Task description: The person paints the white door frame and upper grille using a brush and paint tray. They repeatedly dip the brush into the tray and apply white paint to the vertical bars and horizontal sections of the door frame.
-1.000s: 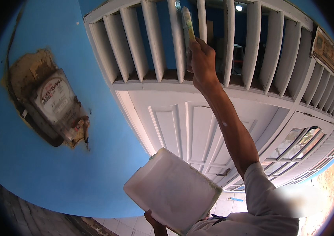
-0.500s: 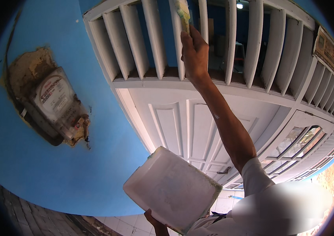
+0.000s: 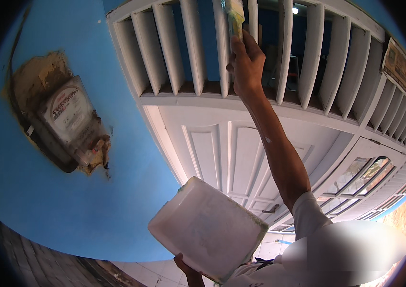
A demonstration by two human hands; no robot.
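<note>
High up in front, my right hand [image 3: 249, 64] is closed around the handle of a paintbrush [image 3: 236, 13]. The brush points upward, and its bristles are against or close beside one of the white slats [image 3: 220, 45] above the door; I cannot tell whether they touch. Yellowish and pale paint coats the brush's ferrule. Low in the view, my left hand [image 3: 186, 268] grips the lower left edge of a white paint tray [image 3: 207, 229]. The tray is tilted, with dried greenish paint along its rim; part of that hand is hidden.
A white panelled door [image 3: 241, 148] stands below the slatted vent. On the blue wall [image 3: 126, 205] at left, an electric meter [image 3: 71, 119] sits in broken plaster with a cable above it. A printed sign [image 3: 397, 65] hangs at the upper right.
My right hand and the paintbrush have shifted slightly right and down in the view. The tray stays nearly in place in my left hand. The view itself has turned a little.
</note>
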